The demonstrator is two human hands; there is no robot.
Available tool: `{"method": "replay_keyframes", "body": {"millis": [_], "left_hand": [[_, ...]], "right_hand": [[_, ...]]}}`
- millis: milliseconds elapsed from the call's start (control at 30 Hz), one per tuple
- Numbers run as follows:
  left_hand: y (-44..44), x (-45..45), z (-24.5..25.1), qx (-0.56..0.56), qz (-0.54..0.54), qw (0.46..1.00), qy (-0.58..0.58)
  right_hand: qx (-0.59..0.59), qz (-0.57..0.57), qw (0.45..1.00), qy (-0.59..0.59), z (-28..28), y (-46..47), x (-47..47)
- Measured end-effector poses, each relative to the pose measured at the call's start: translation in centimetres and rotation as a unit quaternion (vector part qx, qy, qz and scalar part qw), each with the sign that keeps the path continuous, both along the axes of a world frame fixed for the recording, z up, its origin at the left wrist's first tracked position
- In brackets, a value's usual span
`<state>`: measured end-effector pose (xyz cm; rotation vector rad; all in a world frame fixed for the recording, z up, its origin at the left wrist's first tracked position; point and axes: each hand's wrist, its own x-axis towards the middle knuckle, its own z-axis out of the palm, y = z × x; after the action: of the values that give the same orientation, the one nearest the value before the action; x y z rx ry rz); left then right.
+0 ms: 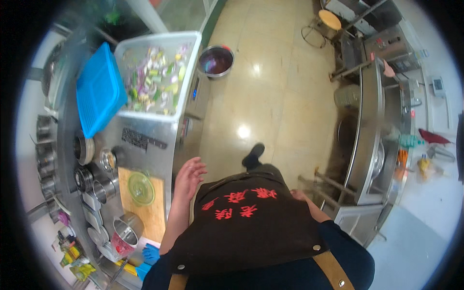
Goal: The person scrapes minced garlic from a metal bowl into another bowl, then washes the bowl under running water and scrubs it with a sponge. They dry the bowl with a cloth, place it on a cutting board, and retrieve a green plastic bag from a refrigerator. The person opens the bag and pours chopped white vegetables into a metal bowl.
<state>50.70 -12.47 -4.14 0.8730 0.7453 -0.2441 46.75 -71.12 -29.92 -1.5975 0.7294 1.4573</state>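
My left hand [190, 177] hangs beside the steel counter, its loosely curled fingers apart and nothing in it. Nearest to it on the counter is a wooden cutting board [150, 214] with a translucent green bowl [140, 188] on top. Farther forward a dark cleaver [145, 139] lies flat. Beyond it stands a white plastic tub [152, 116] of chopped onion and green vegetables, and a blue plastic basket [99, 94] tilts against the tub's left side. My right hand [298, 194] is low at my right side, partly hidden by my brown apron [250, 232], so its grip is unclear.
Ahead, a steel bowl [216, 61] stands on the tiled floor [250, 101] against the counter's base. A steel pot [127, 229], plates [98, 235] and blue gloves [150, 252] crowd the counter's near left. Along the right run steel sinks [391, 101]; a round stool [329, 20] stands farther off.
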Motion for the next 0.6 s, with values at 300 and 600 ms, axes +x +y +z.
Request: {"method": "replay_keyframes", "body": {"millis": [300,600], "left_hand": [[-7.2,27.2,0.3,0.046,-0.139,0.989,-0.031],[-1.1,63.0,-6.2,0.241,-0.087,0.964,-0.067]], "right_hand": [[0.055,-0.079,0.946,-0.310,-0.5,7.4,42.2],[0.004,-0.014,0.958,-0.288,1.1,8.1,70.4]]}}
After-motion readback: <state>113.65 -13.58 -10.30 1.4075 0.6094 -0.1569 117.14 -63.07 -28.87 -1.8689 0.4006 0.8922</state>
